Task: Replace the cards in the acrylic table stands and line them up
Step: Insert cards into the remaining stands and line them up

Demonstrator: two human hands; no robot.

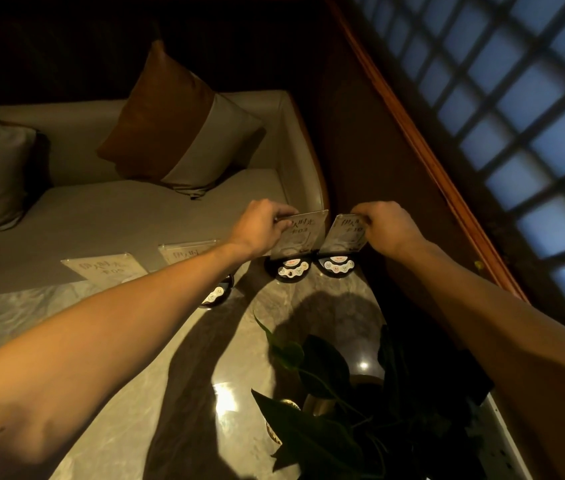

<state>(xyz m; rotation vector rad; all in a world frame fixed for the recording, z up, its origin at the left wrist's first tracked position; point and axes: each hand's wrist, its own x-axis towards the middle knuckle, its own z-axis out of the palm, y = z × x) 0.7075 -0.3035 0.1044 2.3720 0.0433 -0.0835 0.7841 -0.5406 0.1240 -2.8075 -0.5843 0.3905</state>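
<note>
Marble table [156,341]: 4 acrylic stands [300,233], 2 in hands [263,225].

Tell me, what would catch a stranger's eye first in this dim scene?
Two bare arms reach across a marble table, the left hand and right hand each pinching the top of an upright acrylic stand at the far edge, side by side. Two more stands wait to the left. A leafy plant sits dark in the near foreground, and a brown-and-grey cushion leans on the bench beyond.
</note>
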